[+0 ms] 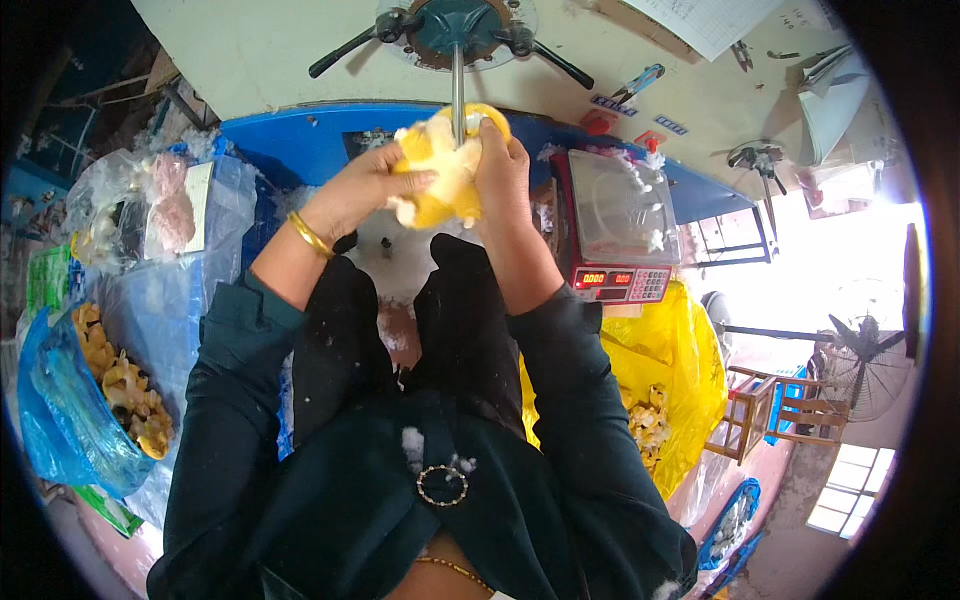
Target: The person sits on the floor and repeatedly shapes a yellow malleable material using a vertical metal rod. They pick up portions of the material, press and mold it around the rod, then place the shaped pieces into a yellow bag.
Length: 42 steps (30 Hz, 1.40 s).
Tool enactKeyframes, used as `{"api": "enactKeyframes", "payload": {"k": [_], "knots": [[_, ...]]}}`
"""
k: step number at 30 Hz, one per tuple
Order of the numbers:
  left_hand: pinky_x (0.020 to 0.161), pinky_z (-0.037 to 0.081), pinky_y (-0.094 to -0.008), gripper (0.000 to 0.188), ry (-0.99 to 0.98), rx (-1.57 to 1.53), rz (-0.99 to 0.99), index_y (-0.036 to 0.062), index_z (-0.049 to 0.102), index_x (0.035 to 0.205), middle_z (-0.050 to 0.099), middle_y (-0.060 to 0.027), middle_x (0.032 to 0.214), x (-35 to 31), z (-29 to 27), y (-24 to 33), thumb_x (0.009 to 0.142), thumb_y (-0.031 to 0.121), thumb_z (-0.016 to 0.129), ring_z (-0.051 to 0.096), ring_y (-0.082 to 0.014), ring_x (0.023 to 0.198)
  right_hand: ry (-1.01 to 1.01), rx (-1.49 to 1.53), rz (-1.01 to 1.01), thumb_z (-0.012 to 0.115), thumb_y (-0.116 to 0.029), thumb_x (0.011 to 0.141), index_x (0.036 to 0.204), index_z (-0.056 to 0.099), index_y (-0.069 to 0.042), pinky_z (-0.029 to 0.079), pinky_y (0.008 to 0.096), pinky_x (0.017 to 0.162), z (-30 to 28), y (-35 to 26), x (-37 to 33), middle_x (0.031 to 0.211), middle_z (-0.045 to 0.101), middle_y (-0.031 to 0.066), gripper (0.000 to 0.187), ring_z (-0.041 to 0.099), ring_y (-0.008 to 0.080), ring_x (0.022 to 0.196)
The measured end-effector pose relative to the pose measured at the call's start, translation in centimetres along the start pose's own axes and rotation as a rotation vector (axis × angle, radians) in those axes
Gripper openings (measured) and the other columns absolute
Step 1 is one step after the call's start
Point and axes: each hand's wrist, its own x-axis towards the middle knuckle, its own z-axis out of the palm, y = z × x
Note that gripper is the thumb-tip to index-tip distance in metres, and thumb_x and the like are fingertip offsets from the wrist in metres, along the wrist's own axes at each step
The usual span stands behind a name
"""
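Observation:
A small yellow and cream plush toy skin (437, 172) sits on the end of a thin metal tube (458, 80) that sticks out of a machine. My left hand (362, 190), wearing a gold bangle, pinches the plush from the left side. On the right side my right hand (503, 172) grips it close to the tube's end. The tube's tip is hidden by the plush and my fingers.
To the right stands a red digital scale (622, 215) with a clear tray. Below it hangs a yellow bag (680, 370) of plush pieces. A blue bag (60, 400) of similar pieces lies at left. Black-handled knobs (350, 52) flank the tube; pliers (638, 84) lie above.

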Motion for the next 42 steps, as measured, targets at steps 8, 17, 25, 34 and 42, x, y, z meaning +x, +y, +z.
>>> {"api": "enactKeyframes", "payload": {"k": [8,17,25,34,42], "knots": [[0.077,0.057,-0.0380,0.045,0.022,-0.562,-0.094,0.0008,0.050,0.125,0.062,-0.0115,0.114,-1.1,6.6,0.9,0.087,0.016,0.068,0.065,-0.0235,0.099,-0.385,-0.084,0.397,0.048,-0.027,0.095,0.105,0.063,0.002,0.054,0.0325,0.074,-2.1,-2.2,2.6,0.096,0.066,0.0119,0.033,0.067,0.0195,0.082],[0.074,0.059,-0.0426,0.041,0.082,-0.647,-0.128,0.0054,0.054,0.122,0.064,-0.0111,0.113,0.3,5.2,2.4,0.088,0.024,0.065,0.068,-0.0255,0.094,-0.792,-0.396,0.016,0.067,-0.028,0.083,0.101,0.064,-0.003,0.055,0.0323,0.076,-1.9,-1.4,5.9,0.096,0.068,0.0106,0.031,0.068,0.0194,0.084],[0.077,0.059,-0.0389,0.040,-0.041,-0.685,-0.125,0.0020,0.050,0.123,0.063,-0.0128,0.113,2.1,4.0,1.9,0.089,0.018,0.064,0.067,-0.0238,0.095,-0.609,-0.005,0.279,0.065,-0.016,0.082,0.094,0.064,-0.003,0.054,0.0326,0.073,-0.8,-1.9,5.6,0.095,0.067,0.0084,0.018,0.065,0.0165,0.080],[0.076,0.059,-0.0341,0.040,-0.178,-0.597,-0.251,0.0008,0.051,0.121,0.064,-0.0123,0.111,0.6,3.2,3.4,0.090,0.022,0.064,0.068,-0.0218,0.093,-0.613,-0.062,0.144,0.075,-0.018,0.074,0.105,0.060,-0.003,0.054,0.0300,0.079,-1.8,-1.2,3.7,0.100,0.066,0.0085,0.038,0.065,0.0163,0.087],[0.080,0.057,-0.0338,0.043,-0.056,-0.522,-0.195,-0.0005,0.052,0.120,0.063,-0.0133,0.112,-1.9,5.0,3.8,0.087,0.021,0.068,0.067,-0.0218,0.095,-0.600,-0.208,0.014,0.049,-0.038,0.094,0.114,0.058,-0.002,0.053,0.0311,0.084,-2.6,-1.6,0.9,0.105,0.065,0.0101,0.042,0.065,0.0197,0.093]]}}
